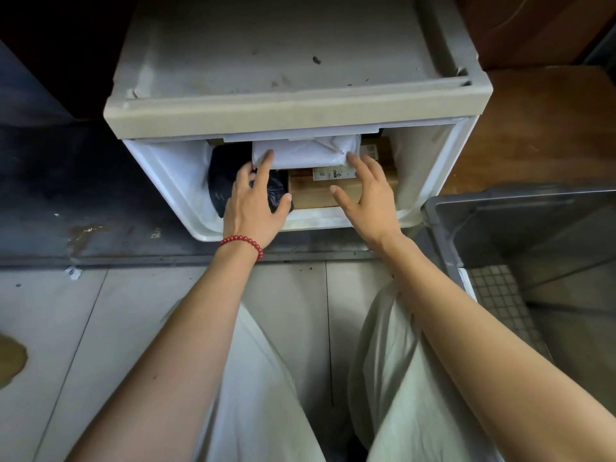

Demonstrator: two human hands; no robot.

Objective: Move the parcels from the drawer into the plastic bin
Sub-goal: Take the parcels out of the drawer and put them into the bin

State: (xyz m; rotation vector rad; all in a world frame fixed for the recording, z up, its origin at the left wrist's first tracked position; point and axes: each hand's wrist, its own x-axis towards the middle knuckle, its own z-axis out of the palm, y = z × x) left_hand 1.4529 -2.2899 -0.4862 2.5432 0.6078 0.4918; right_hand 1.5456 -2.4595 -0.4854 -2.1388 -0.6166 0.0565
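Note:
The white drawer (166,181) stands pulled out from a grey-white plastic cabinet (293,61). Inside lie a white wrapped parcel (306,153) on top, a black bagged parcel (223,175) at the left, and brown cardboard boxes (313,191) with a shipping label underneath. My left hand (255,201) reaches in, its fingers touching the white parcel's left end. My right hand (370,191) has fingertips at the parcel's right end, fingers spread and mostly straight. The grey plastic bin (500,228) stands at the right, beside my right arm.
The cabinet sits on a dark metal ledge (83,201) above a pale tiled floor (100,328). A brown wooden surface (533,128) lies behind the bin. My knees in light trousers fill the bottom centre. A paper scrap (72,272) lies on the floor.

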